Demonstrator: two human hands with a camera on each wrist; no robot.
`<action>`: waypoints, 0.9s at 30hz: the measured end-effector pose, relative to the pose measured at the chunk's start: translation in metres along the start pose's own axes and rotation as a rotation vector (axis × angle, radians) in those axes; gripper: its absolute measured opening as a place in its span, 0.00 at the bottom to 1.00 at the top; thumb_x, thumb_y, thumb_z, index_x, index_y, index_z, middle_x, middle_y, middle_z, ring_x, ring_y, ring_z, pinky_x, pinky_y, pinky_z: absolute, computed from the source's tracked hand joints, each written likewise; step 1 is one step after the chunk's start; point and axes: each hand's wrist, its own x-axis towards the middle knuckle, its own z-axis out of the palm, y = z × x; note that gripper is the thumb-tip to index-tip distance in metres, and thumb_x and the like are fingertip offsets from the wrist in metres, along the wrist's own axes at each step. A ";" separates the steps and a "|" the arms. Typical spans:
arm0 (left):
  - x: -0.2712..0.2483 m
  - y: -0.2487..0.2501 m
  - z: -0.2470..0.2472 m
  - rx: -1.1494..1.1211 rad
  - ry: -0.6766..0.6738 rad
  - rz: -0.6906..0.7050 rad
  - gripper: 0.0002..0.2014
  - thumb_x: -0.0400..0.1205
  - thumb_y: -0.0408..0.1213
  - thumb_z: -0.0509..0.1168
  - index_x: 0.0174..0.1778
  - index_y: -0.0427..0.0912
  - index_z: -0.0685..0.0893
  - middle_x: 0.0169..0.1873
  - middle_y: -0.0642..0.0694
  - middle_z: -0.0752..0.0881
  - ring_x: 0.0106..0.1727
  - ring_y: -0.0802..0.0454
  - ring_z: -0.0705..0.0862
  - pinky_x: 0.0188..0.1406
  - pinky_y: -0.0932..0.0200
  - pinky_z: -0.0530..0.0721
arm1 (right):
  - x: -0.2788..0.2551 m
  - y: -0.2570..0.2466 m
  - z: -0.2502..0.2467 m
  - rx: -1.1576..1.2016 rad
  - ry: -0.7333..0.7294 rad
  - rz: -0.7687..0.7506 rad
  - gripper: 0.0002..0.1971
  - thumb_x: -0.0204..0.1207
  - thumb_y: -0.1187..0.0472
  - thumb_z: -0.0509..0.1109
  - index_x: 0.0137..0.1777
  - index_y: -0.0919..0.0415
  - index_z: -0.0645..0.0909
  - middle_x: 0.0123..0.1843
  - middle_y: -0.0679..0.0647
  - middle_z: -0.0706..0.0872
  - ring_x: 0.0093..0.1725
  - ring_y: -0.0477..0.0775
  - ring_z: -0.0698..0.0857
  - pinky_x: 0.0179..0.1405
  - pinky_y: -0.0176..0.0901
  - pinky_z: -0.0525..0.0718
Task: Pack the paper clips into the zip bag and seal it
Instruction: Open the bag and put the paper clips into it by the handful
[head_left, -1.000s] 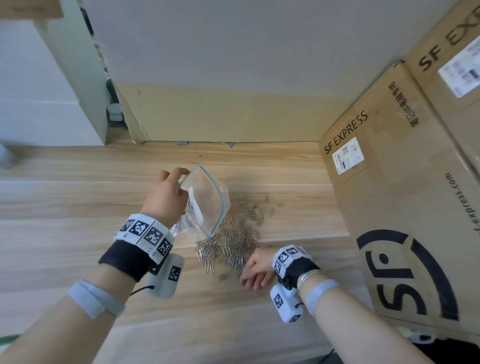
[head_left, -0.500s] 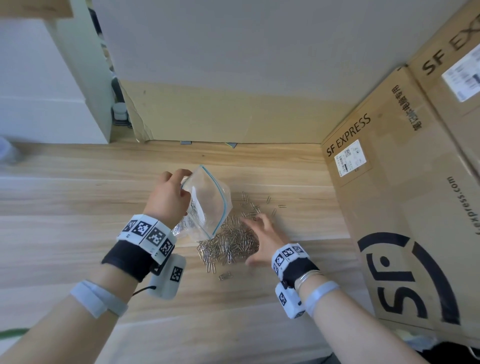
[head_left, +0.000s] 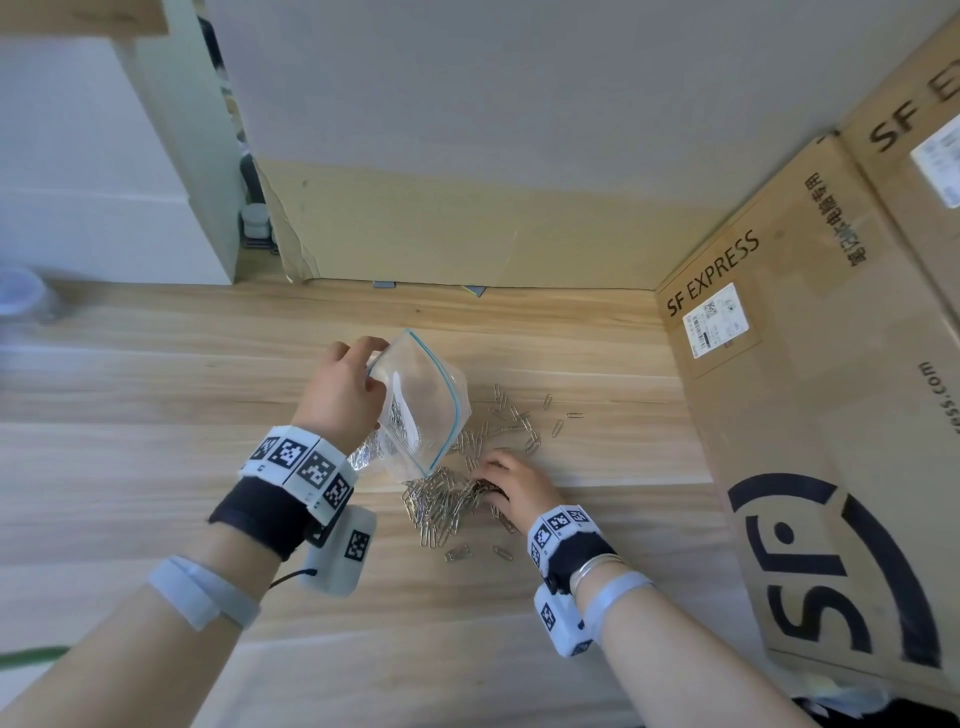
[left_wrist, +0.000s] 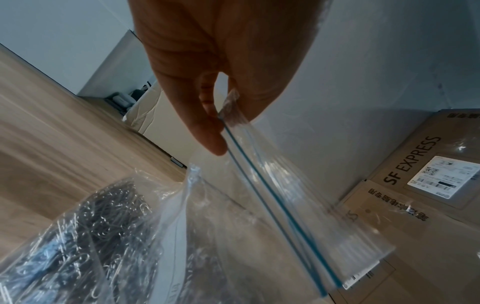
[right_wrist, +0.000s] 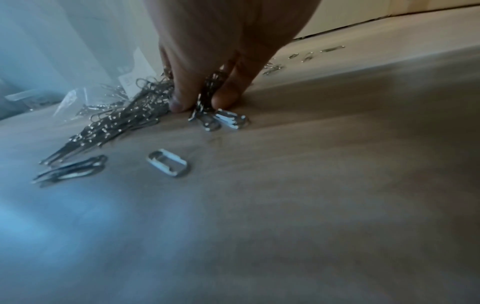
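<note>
Filling step: left hand (head_left: 340, 395) pinches the bag (head_left: 421, 405) rim; right hand (head_left: 511, 486) pinches clips (head_left: 441, 506) off the bench (head_left: 156, 415). Next: lift them into the mouth.

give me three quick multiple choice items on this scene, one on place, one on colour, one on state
1. Where is the loose pile of paper clips?
A. on the wooden table
B. on the cardboard box
C. on the floor

2. What colour is the zip strip of the zip bag?
A. red
B. blue
C. black

3. How is the bag's mouth?
A. sealed
B. open
C. knotted

Answers: 1 A, the clips lie on the table by the right hand; 2 B, the strip shows blue; 3 B, the left hand pinches one lip, the lips parted.
</note>
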 end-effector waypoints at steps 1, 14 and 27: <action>0.000 0.000 0.000 0.000 0.002 0.003 0.21 0.81 0.26 0.55 0.70 0.44 0.73 0.58 0.39 0.73 0.37 0.39 0.86 0.36 0.51 0.89 | 0.001 0.000 -0.001 0.015 0.008 -0.009 0.14 0.76 0.66 0.66 0.62 0.60 0.81 0.65 0.57 0.79 0.63 0.58 0.79 0.60 0.46 0.77; 0.004 -0.005 0.000 -0.032 0.008 0.004 0.20 0.81 0.26 0.54 0.69 0.44 0.73 0.57 0.40 0.73 0.37 0.38 0.85 0.26 0.60 0.82 | 0.001 -0.005 -0.032 0.185 0.138 -0.033 0.07 0.74 0.64 0.70 0.50 0.65 0.85 0.49 0.60 0.87 0.47 0.55 0.84 0.54 0.48 0.81; 0.005 0.003 0.000 -0.051 0.009 0.014 0.19 0.81 0.27 0.55 0.68 0.43 0.74 0.51 0.45 0.71 0.32 0.41 0.86 0.25 0.62 0.80 | 0.035 -0.111 -0.115 0.039 0.279 -0.344 0.06 0.74 0.65 0.70 0.49 0.64 0.85 0.46 0.59 0.86 0.41 0.57 0.85 0.46 0.47 0.86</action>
